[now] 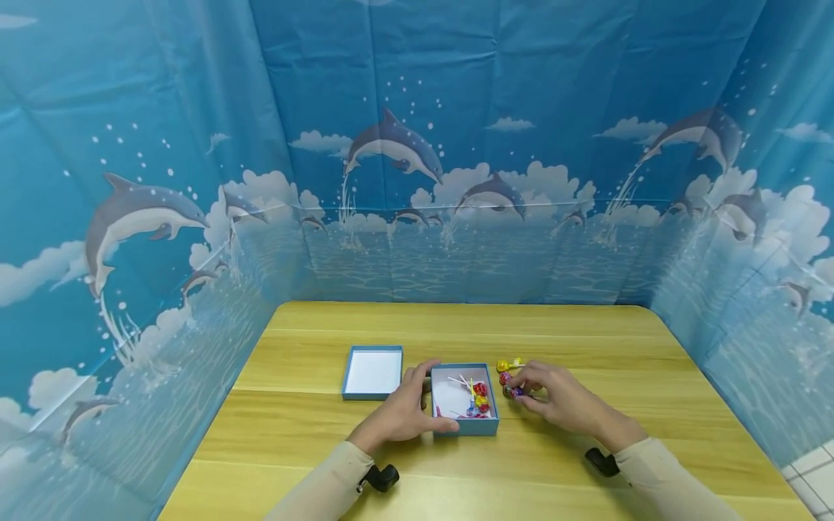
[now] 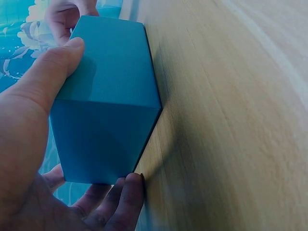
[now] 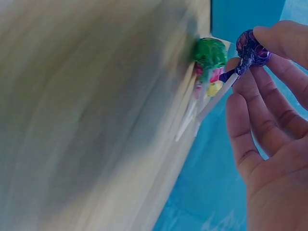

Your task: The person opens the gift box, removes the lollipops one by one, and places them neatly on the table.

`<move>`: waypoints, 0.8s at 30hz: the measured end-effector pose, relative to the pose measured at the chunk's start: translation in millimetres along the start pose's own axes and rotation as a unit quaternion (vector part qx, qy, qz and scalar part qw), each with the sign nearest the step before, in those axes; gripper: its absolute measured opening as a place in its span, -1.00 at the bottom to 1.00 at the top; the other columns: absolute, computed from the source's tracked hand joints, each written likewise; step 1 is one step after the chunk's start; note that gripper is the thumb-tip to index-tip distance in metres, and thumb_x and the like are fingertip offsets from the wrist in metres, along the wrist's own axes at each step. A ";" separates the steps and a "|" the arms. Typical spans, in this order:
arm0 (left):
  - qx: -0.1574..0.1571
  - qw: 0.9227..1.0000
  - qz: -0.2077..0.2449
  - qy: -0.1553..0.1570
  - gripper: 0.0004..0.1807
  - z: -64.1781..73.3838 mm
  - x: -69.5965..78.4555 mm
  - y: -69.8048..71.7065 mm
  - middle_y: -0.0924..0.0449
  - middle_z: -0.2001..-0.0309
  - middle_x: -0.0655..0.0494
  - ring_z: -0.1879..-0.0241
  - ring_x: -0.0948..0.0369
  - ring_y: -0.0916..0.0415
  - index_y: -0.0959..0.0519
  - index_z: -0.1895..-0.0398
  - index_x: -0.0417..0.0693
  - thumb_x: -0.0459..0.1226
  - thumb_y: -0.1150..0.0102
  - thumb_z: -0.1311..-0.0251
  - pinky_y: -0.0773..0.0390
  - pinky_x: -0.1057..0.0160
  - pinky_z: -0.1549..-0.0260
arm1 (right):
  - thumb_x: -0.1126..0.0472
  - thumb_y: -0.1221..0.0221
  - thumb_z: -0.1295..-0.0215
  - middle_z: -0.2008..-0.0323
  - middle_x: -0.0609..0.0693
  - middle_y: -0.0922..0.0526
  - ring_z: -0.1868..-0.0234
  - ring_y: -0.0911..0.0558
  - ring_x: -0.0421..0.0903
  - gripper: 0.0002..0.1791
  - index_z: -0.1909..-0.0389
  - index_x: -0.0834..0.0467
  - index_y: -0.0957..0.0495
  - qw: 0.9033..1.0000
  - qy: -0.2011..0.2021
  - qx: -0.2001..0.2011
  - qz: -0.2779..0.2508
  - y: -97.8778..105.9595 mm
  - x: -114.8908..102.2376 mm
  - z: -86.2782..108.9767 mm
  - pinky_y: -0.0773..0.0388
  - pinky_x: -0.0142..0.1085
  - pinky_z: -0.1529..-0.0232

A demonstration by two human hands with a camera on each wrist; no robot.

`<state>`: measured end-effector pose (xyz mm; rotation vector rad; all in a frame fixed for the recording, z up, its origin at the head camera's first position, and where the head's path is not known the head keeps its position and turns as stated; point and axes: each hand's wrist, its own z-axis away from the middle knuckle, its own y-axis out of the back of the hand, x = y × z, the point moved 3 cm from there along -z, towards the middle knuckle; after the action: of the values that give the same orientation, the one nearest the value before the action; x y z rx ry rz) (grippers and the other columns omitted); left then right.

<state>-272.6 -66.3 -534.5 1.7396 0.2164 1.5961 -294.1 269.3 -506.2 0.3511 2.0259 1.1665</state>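
Note:
A blue open-topped box (image 1: 472, 428) with a white inside stands on the table, with several lollipops (image 1: 481, 401) lying in its right part. My left hand (image 1: 405, 411) grips the box at its left end, thumb on the near wall and fingers at the far side, as the left wrist view confirms. To the right of the box, my right hand (image 1: 557, 394) pinches a purple-wrapped lollipop (image 3: 248, 50) between thumb and fingers, its white stick slanting down. Beside it are a green lollipop (image 3: 210, 54) and a yellow one (image 1: 502, 366); a pinkish one is partly hidden.
A shallow blue-edged lid (image 1: 373, 370), white inside, lies on the wooden table (image 1: 573, 329) left of the box. Behind and around the table hangs a blue dolphin-print curtain (image 1: 417, 268).

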 end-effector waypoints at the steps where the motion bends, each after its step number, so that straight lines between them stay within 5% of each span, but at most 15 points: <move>1: 0.000 1.000 0.000 0.000 0.37 -0.2 -0.3 -0.2 -0.30 -0.68 -0.28 -0.37 -0.09 -0.59 -0.04 -0.96 0.22 0.21 -0.75 -0.27 -0.65 -0.29 -0.41 | 0.35 -0.51 -0.55 -0.05 -0.07 -0.84 0.08 -0.78 -0.33 -0.76 -0.14 0.10 -0.83 1.000 -0.002 -0.002 0.000 -0.7 1.4 0.5 -0.85 -0.23 0.08; 24: 0.004 1.000 -0.001 -0.001 0.37 -2.0 -2.7 -1.5 -0.30 -0.68 -0.28 -0.34 -0.09 -0.59 -0.04 -0.96 0.20 0.21 -0.75 -0.26 -0.65 -0.29 -0.41 | 0.34 -0.50 -0.57 -0.08 -0.04 -0.76 0.05 -0.78 -0.25 -0.77 -0.14 0.10 -0.83 1.000 -0.005 -0.025 -0.010 -14.9 7.4 4.1 -0.83 -0.29 0.05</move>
<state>-274.5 -66.1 -537.7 1.7463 0.2230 1.5926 -294.2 267.9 -523.3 0.3093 1.9836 1.1995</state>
